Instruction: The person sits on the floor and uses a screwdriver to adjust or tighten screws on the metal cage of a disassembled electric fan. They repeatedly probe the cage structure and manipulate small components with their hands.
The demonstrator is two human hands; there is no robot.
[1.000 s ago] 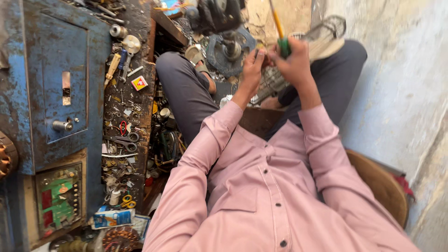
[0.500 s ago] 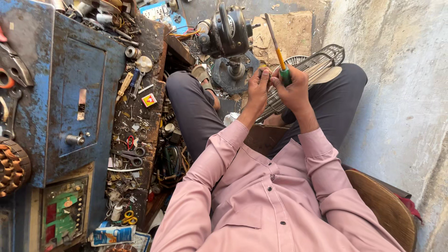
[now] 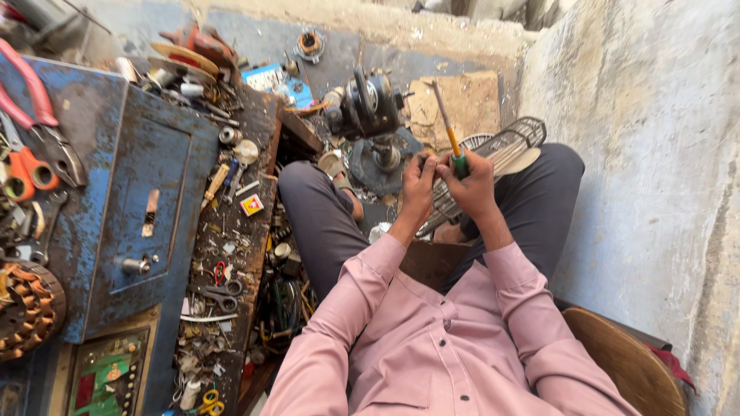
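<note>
The right hand (image 3: pixel 472 185) is closed tight around a screwdriver (image 3: pixel 449 140) with a green and yellow handle. Its thin metal end points up and away, toward the far wall. The left hand (image 3: pixel 420 183) is just beside it, with the fingers curled together near the handle. It may be pinching something tiny there, but that is too small to tell. Both hands touch each other above the person's lap.

Under the hands a wire fan guard (image 3: pixel 493 166) lies across the knees, leaning to the right. A dark fan motor on a round stand (image 3: pixel 371 115) sits on the floor just past the knees. The guard is off the motor, so the fan looks taken apart, and nothing is joined back yet.

On the left a blue metal cabinet (image 3: pixel 131 200) holds red pliers (image 3: pixel 35 115). Beside it a dirty table (image 3: pixel 231 262) is covered with scissors (image 3: pixel 220 293), screws and small parts.
</note>
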